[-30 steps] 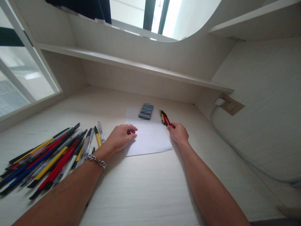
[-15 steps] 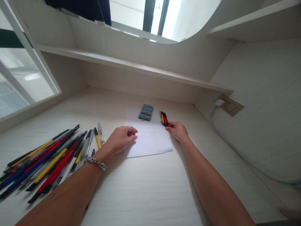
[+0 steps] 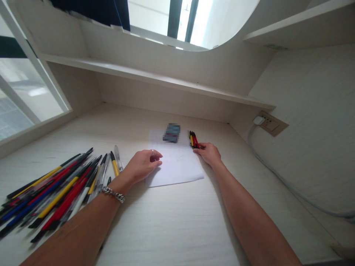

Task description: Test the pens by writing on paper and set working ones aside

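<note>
My right hand (image 3: 210, 154) lies on the pale wood-grain desk (image 3: 166, 229), its fingers curled in against the lower end of a small bunch of pens (image 3: 194, 139). I can't tell from this view whether they are actually pinching the pens or only touching them. The bunch is black, yellow and red, lying close together just off the right edge of a white sheet of paper (image 3: 174, 173). My left hand (image 3: 142, 165) rests loosely curled over the sheet's left edge, its fingers holding nothing; it wears a ring (image 3: 152, 151), and a chain bracelet (image 3: 113, 194) circles the wrist. Left of it lies a spread pile of black, red, blue, yellow and clear pens (image 3: 52, 195), partly hidden by my left forearm (image 3: 74, 229). A blocky gray-blue object (image 3: 171, 133) sits at the sheet's far edge, too pixelated to identify. I can't read any lettering on the pens, and any marks on the paper are too faint to make out.
</note>
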### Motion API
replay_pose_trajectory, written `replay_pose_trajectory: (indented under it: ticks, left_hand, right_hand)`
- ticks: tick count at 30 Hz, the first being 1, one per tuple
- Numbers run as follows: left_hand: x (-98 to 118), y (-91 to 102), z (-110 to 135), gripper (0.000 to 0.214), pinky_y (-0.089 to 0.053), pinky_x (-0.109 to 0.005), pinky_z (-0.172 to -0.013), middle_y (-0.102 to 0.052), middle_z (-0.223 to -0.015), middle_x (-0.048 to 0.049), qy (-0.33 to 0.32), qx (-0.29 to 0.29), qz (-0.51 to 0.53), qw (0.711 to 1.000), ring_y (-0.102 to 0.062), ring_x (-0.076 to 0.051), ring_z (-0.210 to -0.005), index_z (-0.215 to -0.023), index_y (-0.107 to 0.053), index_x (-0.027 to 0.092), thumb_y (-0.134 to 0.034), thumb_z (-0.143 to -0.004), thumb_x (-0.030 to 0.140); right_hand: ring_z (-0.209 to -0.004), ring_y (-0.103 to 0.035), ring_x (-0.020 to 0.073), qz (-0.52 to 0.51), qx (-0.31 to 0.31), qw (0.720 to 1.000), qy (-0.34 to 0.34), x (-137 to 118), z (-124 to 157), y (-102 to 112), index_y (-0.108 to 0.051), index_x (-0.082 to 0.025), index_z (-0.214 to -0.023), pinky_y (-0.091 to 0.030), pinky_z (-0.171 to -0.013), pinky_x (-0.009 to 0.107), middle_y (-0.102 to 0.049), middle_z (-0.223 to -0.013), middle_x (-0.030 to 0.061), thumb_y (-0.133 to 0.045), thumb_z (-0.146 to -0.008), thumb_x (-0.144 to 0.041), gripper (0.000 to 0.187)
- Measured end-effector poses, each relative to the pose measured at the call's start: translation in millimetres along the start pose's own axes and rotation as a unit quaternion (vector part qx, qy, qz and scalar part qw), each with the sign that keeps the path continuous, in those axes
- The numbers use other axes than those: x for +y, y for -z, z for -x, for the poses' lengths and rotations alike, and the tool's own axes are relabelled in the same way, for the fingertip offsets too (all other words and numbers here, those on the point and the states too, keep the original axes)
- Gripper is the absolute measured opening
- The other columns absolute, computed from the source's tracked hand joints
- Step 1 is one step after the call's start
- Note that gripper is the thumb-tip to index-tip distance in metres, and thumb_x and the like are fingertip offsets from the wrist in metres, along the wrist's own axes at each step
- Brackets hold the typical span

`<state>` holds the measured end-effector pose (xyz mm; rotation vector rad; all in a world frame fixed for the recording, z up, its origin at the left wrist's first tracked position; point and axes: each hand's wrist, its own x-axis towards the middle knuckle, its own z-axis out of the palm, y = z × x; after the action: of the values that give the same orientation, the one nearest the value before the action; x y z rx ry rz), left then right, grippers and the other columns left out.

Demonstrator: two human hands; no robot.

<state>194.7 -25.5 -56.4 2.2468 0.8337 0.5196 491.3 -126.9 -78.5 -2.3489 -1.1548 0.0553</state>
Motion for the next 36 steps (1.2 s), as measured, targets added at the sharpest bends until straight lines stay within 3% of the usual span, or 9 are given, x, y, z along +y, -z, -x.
replay_pose_trajectory:
  ticks: [15,23,27,30,33,36]
  left_hand:
    - [1.7,0.8,0.5,0.03,-0.05,-0.032,-0.078,-0.074,-0.094,-0.0061,0.012,-0.011,-0.007,1.0,-0.067,-0.021,-0.085,-0.099,-0.072,0.017,-0.062,-0.078,0.036]
    - [0.6,0.6,-0.9,0.029,-0.049,-0.031,-0.078,-0.074,-0.098,-0.0065,0.002,-0.012,-0.016,1.0,-0.067,-0.022,-0.087,-0.099,-0.072,0.018,-0.06,-0.079,0.036]
    - [-0.2,0.7,-1.1,0.029,-0.048,-0.031,-0.078,-0.074,-0.098,-0.0062,-0.005,-0.011,-0.023,1.0,-0.067,-0.021,-0.088,-0.099,-0.072,0.018,-0.059,-0.08,0.035]
    - [-0.2,1.5,-0.8,0.029,-0.048,-0.03,-0.077,-0.074,-0.096,-0.0061,-0.006,-0.006,-0.035,0.999,-0.067,-0.02,-0.086,-0.1,-0.072,0.018,-0.058,-0.08,0.035]
    - [0.6,4.0,-0.4,0.028,-0.048,-0.029,-0.075,-0.074,-0.095,-0.0064,-0.009,0.001,-0.059,0.998,-0.067,-0.019,-0.084,-0.099,-0.072,0.017,-0.058,-0.081,0.034]
    - [3.6,12.0,0.4,0.028,-0.047,-0.029,-0.073,-0.074,-0.092,-0.0073,-0.003,0.009,-0.108,0.994,-0.066,-0.02,-0.082,-0.098,-0.073,0.017,-0.057,-0.081,0.032]
  right_hand:
    - [-0.087,-0.066,0.0202,-0.019,-0.011,1.0,0.005,6.2,-12.2,-4.5,-0.072,-0.029,-0.111,-0.044,-0.069,0.026,-0.073,-0.1,0.0036,-0.074,-0.068,-0.052,0.048]
    - [-0.09,-0.066,0.0209,-0.046,-0.002,0.999,-0.007,7.0,-4.1,-0.7,-0.067,-0.019,-0.12,-0.046,-0.073,0.027,-0.072,-0.105,0.0078,-0.074,-0.07,-0.049,0.059]
    - [-0.091,-0.065,0.0227,-0.011,0.007,1.0,0.01,-13.5,16.2,14.9,-0.066,-0.014,-0.119,-0.046,-0.078,0.031,-0.071,-0.106,0.0126,-0.061,-0.083,-0.04,0.045]
    - [-0.09,-0.064,0.0205,-0.003,0.0,0.996,0.091,-41.9,45.9,18.9,-0.069,-0.018,-0.112,-0.045,-0.082,0.031,-0.069,-0.109,0.0109,-0.055,-0.088,-0.031,0.031]
    - [-0.093,-0.061,0.0184,-0.026,-0.051,0.98,0.189,-68.0,80.5,11.9,-0.07,-0.021,-0.108,-0.044,-0.083,0.029,-0.068,-0.108,0.0072,-0.053,-0.09,-0.029,0.026]
    - [-0.095,-0.058,0.0182,-0.035,-0.096,0.968,0.23,-79.7,105.2,2.9,-0.072,-0.023,-0.101,-0.043,-0.083,0.028,-0.067,-0.103,0.0067,-0.054,-0.09,-0.026,0.021]
